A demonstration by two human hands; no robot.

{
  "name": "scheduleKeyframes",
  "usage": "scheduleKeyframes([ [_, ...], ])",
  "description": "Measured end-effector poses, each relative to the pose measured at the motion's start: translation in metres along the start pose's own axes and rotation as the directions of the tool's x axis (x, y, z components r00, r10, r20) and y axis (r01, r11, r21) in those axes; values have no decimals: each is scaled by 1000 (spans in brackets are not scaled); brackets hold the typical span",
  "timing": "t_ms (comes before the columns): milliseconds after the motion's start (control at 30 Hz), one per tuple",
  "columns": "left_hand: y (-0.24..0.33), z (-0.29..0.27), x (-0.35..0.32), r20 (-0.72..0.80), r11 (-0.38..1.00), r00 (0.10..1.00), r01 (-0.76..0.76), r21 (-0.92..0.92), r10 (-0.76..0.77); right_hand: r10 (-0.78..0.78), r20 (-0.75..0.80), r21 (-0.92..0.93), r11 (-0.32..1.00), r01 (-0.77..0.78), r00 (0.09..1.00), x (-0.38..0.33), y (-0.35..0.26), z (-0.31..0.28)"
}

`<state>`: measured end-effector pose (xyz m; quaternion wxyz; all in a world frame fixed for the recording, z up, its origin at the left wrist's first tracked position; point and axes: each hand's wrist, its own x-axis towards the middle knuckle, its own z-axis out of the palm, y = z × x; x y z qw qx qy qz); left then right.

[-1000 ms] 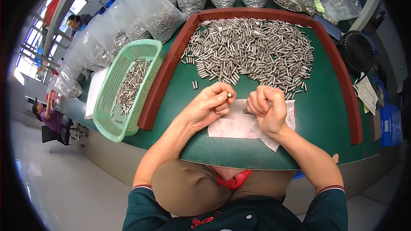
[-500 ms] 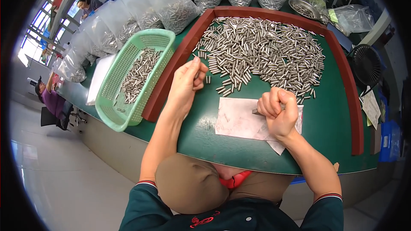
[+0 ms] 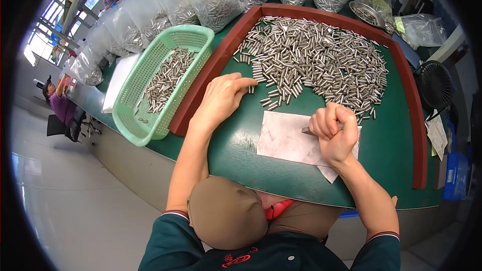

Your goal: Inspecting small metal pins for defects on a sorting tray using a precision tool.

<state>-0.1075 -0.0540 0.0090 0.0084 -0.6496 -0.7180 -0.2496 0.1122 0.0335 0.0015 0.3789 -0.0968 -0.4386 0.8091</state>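
Note:
Many short shiny metal pins [image 3: 316,60] lie in a loose pile on the green tabletop. At the pile's left edge my left hand [image 3: 223,96] stretches its index finger over a couple of separate pins [image 3: 251,90], its tip at them. The other fingers are loosely bent, and the thumb is mostly hidden. My right hand [image 3: 332,133] is closed in a fist around a small grey block [image 3: 307,130], whose end juts out on the left. That fist is over a smudged white sheet of paper [image 3: 283,138].
Dark red rails [image 3: 411,105] frame the pile. Left of them stands a green perforated basket [image 3: 145,65] holding more pins. Clear bags of pins [image 3: 206,5] line the back. A round metal dish [image 3: 366,14] and a black fan [image 3: 434,85] are at right; two people are farther left.
My left hand has reached forward and right, its index finger stretching out to the separate pins. My right fist keeps its grip on the block. The whole view has shifted slightly.

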Motion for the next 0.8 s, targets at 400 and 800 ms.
scheduleKeyframes([
  [400, 6, 12, 7, -32, 981, 996, -78, 176, 85, -6, -3, -3, 1000, 6, 1000, 0, 1, 0],
  [800, 35, 23, 5, -266, 762, 960, -106, -639, -90, 4, -4, 6, 1000, -4, 1000, 0, -1, 1],
])
